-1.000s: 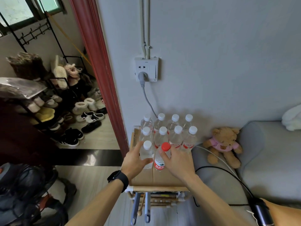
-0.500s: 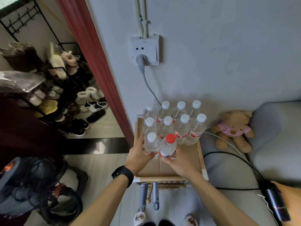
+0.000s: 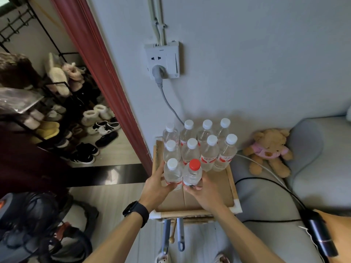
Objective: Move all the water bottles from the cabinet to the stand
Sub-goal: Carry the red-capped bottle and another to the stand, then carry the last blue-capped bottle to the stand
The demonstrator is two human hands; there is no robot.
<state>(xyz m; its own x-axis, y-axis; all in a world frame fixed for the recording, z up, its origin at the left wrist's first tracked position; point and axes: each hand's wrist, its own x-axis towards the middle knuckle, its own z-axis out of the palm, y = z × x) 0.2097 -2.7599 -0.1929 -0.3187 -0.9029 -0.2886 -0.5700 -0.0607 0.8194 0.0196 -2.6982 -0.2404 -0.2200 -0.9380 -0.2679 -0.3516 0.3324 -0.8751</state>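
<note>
Several clear water bottles with white caps (image 3: 209,152) stand in rows on a small wooden stand (image 3: 232,179) topped with cardboard, against the wall. In the front row, my left hand (image 3: 156,185) grips a white-capped bottle (image 3: 172,172). Beside it, my right hand (image 3: 204,190) grips a red-capped bottle (image 3: 192,174) around its lower part. Both bottles are upright, touching each other and the row behind. Whether their bases rest on the cardboard is hidden by my fingers.
A grey cable runs from a wall socket (image 3: 163,61) down behind the bottles. A grey sofa (image 3: 313,168) with a teddy bear (image 3: 269,150) lies right. A red door frame (image 3: 98,59) and a shoe rack (image 3: 57,114) are left; a bag (image 3: 34,224) lies lower left.
The view has tilted down and drawn closer. My hands have slid the two front bottles tight against the back rows; my right hand has dropped from the red cap area to the bottle's base.
</note>
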